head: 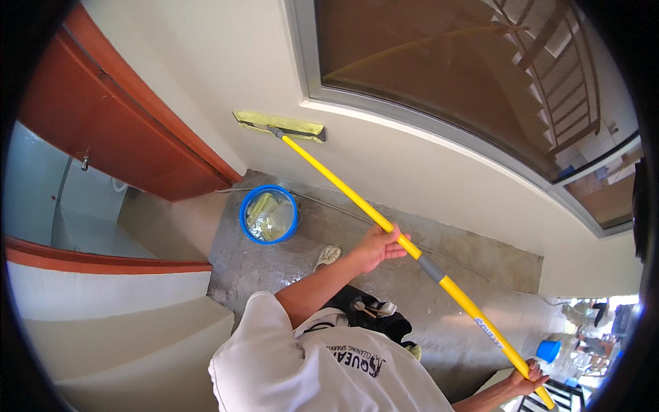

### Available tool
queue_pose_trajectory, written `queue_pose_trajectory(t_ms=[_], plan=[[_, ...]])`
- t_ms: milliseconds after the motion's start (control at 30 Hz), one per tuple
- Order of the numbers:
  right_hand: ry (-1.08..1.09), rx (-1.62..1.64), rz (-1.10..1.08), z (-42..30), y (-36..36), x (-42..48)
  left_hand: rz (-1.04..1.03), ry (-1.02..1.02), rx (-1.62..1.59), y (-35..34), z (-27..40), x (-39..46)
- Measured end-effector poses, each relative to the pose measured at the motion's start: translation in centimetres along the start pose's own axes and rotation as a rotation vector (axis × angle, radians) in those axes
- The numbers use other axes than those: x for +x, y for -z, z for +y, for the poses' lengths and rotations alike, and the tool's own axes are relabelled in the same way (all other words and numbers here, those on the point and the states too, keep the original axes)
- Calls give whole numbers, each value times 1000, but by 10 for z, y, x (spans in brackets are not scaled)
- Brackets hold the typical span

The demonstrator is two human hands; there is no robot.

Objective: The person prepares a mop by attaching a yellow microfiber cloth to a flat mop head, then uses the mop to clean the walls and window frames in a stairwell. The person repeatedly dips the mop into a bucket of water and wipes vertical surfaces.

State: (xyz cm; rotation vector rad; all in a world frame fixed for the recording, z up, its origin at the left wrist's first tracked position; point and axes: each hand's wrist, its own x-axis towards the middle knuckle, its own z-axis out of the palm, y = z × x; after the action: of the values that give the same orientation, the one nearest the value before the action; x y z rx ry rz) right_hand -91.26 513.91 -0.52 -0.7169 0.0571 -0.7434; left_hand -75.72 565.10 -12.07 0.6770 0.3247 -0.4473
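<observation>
A yellow telescopic pole [340, 185] slants from the upper left to the lower right. At its far end, a flat mop head with a yellow-green microfiber pad [288, 124] rests against the cream wall, below the window. My left hand [380, 248] holds the pole around its middle, just above the grey collar [431, 268]. Near the pole's lower end, my right hand [529, 379] is closed around it. A blue bucket [242, 219] stands on the wet floor to the left, with yellow-green cloths [265, 211] in water.
A large grey-framed window [437, 123] spans the upper right. At left is a reddish-brown door [118, 134] beside an opening. A hose or cable [473, 270] runs along the wall's foot. Another blue bucket [549, 351] stands farther right. A black pouch [386, 319] hangs at my waist.
</observation>
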Motion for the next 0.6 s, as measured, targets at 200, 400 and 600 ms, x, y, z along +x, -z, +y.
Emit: queue_pose_trajectory(t_ms=[200,400,600], plan=[[-186,116,-141,52,-115,-23,189,-82,-81,29,45,-3],[-258,-115,-114,191,-212,-89,432,-161,-128,157,77,41],[-577,-234,-329,305,-258,-129,701,-125,-203,297,99,102]])
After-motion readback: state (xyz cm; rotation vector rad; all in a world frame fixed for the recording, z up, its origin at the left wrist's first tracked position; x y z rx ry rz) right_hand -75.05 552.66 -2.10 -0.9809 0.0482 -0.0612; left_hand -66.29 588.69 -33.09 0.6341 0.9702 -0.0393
